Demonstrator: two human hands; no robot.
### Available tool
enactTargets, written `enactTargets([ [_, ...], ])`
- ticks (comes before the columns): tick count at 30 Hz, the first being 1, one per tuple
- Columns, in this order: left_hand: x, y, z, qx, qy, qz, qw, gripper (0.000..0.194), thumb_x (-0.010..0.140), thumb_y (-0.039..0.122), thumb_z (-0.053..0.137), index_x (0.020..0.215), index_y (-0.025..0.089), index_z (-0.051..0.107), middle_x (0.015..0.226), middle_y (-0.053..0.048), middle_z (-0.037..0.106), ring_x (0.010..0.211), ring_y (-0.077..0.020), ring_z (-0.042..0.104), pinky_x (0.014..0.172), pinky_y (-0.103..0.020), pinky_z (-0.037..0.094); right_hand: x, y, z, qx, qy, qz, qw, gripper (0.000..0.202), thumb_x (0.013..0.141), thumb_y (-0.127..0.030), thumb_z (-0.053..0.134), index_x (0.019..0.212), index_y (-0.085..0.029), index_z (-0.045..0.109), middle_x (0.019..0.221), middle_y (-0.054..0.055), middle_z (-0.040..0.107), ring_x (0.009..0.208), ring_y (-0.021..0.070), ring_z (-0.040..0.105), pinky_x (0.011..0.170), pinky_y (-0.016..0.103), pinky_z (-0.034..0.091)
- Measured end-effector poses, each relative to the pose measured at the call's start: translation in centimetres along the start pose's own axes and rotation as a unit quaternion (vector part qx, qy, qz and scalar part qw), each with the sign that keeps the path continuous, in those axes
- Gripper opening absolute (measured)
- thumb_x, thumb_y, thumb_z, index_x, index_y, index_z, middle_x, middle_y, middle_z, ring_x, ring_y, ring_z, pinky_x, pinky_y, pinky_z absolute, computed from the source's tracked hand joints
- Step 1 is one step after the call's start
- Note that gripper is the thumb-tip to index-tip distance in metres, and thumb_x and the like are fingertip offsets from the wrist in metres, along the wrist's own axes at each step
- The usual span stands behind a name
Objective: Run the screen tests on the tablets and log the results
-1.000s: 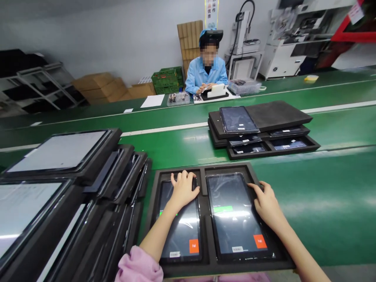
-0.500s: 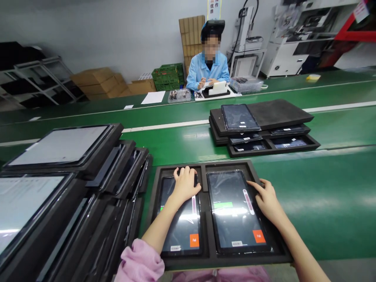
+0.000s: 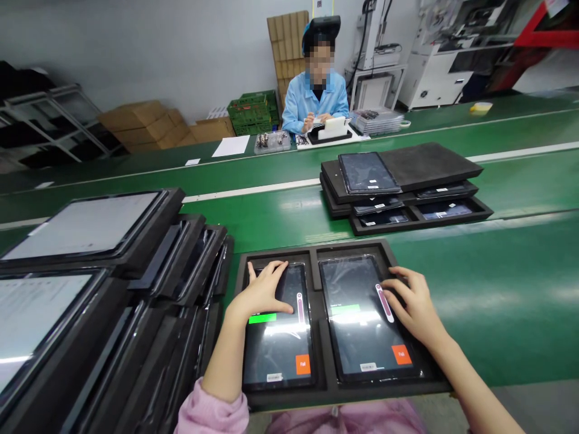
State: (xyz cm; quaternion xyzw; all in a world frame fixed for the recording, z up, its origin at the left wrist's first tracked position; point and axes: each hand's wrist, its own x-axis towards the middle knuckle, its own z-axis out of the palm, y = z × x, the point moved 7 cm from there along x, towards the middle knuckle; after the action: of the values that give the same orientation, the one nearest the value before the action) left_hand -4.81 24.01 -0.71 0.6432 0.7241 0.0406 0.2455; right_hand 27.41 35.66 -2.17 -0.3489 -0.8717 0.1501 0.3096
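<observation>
I see both tablets [image 3: 366,319] lying lengthwise away from me; left hand [image 3: 262,292] and right hand [image 3: 414,304] rest on them, palms down, fingers spread, gripping nothing.

Grey wall [image 3: 136,42] behind. Green conveyor counter [image 3: 497,289] runs across. Cardboard boxes [image 3: 136,120] and green crates [image 3: 253,111] against wall; white machines [image 3: 434,72] far right; metal rack [image 3: 49,126] far left.

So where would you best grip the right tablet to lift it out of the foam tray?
Probably by the right tablet's long edges, from above: it lies flat, recessed in the foam tray, with only slim gaps around it. The right hand already rests at its right edge.
</observation>
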Motion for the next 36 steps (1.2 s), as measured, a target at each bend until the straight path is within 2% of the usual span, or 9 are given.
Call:
enactTargets([
  [4,-0.3,0.5,0.6,0.015,-0.038,0.007,0.999,0.127,0.065,0.042,0.085,0.16,0.026,0.002,0.164,-0.023,0.017,0.154,-0.0382,0.011,0.107,-0.075,-0.021,-0.1,-2.5,0.0,0.031,-0.085,-0.09,0.992,0.04,0.1,-0.031,0.038,0.089,-0.027,0.077,0.13,0.009,0.056,0.122,0.032,0.047,0.104,0.053,0.038],
  [11,-0.2,0.8,1.2,0.029,-0.051,0.005,0.998,0.122,0.071,0.045,0.077,0.16,0.023,-0.004,0.166,-0.022,0.011,0.155,-0.0354,0.003,0.111,-0.073,-0.016,-0.2,-3.1,-0.3,0.028,-0.071,-0.135,0.988,0.038,0.095,-0.025,0.044,0.092,-0.032,0.08,0.13,0.009,0.055,0.118,0.0326,0.049,0.099,0.053,0.04],
  [14,-0.7,-1.0,0.7,0.023,-0.059,-0.02,0.998,0.114,0.074,0.042,0.071,0.161,0.024,-0.001,0.167,-0.018,0.01,0.155,-0.0342,0.004,0.113,-0.072,-0.014,-0.1,-3.1,0.1,0.012,-0.083,-0.134,0.987,0.037,0.094,-0.023,0.044,0.09,-0.03,0.08,0.129,0.009,0.055,0.118,0.033,0.048,0.097,0.053,0.04],
  [18,-2.4,-4.7,-1.2,0.018,-0.044,-0.103,0.994,0.094,0.082,0.036,0.061,0.161,0.026,0.011,0.166,-0.017,0.017,0.154,-0.0388,0.01,0.107,-0.082,-0.008,0.0,-2.7,-0.6,0.032,-0.056,-0.135,0.989,0.039,0.098,-0.024,0.041,0.092,-0.028,0.08,0.129,0.01,0.056,0.117,0.0326,0.049,0.097,0.054,0.04],
  [22,-3.2,-6.1,-2.2,0.01,-0.028,-0.129,0.991,0.075,0.085,0.01,0.034,0.155,0.033,0.028,0.164,-0.006,0.029,0.154,-0.0279,0.018,0.113,-0.078,0.002,0.2,-3.1,-1.3,0.044,-0.041,-0.129,0.99,0.041,0.102,-0.026,0.038,0.096,-0.026,0.078,0.128,0.011,0.056,0.116,0.0319,0.049,0.096,0.053,0.04],
  [26,-2.8,-5.5,-2.6,0.019,0.008,-0.136,0.991,0.081,0.073,-0.003,0.03,0.146,0.031,0.043,0.158,-0.005,0.04,0.149,-0.0229,0.031,0.116,-0.075,0.012,-0.6,-7.1,1.1,-0.002,-0.177,-0.188,0.966,0.033,0.098,-0.028,0.051,0.124,-0.032,0.07,0.141,0.012,0.048,0.126,0.0346,0.042,0.103,0.057,0.033],
  [30,-1.9,-4.4,-3.2,0.044,0.067,-0.143,0.986,0.052,0.083,0.004,0.041,0.128,0.026,0.056,0.143,-0.009,0.054,0.136,-0.0279,0.048,0.112,-0.08,0.01,-1.6,-10.2,3.4,-0.028,-0.251,-0.239,0.938,0.039,0.092,-0.036,0.069,0.13,-0.034,0.066,0.147,0.013,0.044,0.129,0.036,0.039,0.109,0.061,0.024],
  [33,-1.0,-3.0,-3.3,0.078,0.127,-0.159,0.976,0.024,0.094,0.023,0.051,0.115,0.018,0.062,0.127,-0.015,0.061,0.124,-0.0345,0.055,0.11,-0.082,0.004,-1.3,-9.0,3.5,-0.029,-0.236,-0.227,0.944,0.021,0.094,-0.03,0.063,0.113,-0.032,0.073,0.143,0.008,0.049,0.128,0.0331,0.041,0.112,0.06,0.021],
  [36,0.3,-0.2,-2.1,0.099,0.152,-0.122,0.976,0.031,0.098,0.037,0.054,0.12,0.016,0.061,0.124,-0.016,0.061,0.124,-0.0347,0.054,0.113,-0.079,0.005,-0.1,-4.7,2.5,-0.079,-0.145,-0.125,0.978,0.028,0.094,-0.02,0.051,0.108,-0.028,0.074,0.14,0.01,0.049,0.127,0.0348,0.042,0.108,0.062,0.029],
])
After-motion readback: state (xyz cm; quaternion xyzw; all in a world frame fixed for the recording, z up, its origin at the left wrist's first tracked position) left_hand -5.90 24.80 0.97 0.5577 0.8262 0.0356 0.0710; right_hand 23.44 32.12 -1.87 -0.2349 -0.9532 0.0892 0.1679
